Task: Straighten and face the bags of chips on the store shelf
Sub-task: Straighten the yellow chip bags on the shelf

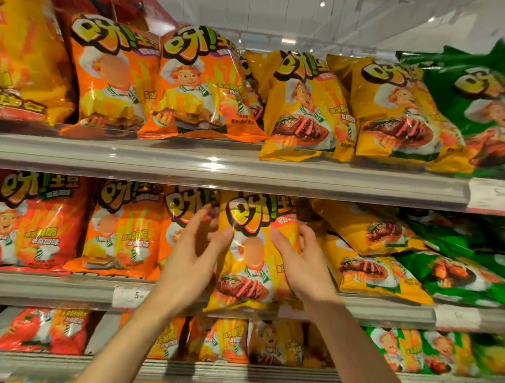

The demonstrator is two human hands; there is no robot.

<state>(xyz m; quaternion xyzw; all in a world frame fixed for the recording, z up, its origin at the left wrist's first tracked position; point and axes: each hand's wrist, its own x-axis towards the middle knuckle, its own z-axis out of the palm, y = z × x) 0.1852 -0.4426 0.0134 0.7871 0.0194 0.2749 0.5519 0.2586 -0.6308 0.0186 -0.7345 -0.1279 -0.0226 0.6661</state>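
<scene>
A yellow chip bag with a steak picture (253, 266) stands upright at the front of the middle shelf (56, 292), facing me. My left hand (194, 252) is at its left edge with straight fingers and the thumb touching the bag's front. My right hand (300, 261) grips the bag's right edge, thumb on the front and fingers curled behind it. To the right, two more yellow steak bags (367, 229) (371, 274) lie tilted and slumped. Orange bags (124, 229) stand upright to the left.
The top shelf (218, 164) holds orange, yellow and green bags (477, 107) facing out. Green bags (457, 276) lie slumped at the middle shelf's right end. Red bags (32, 221) stand at its left. A lower shelf (239, 372) holds smaller bags. Price tags (456, 316) hang on the shelf rails.
</scene>
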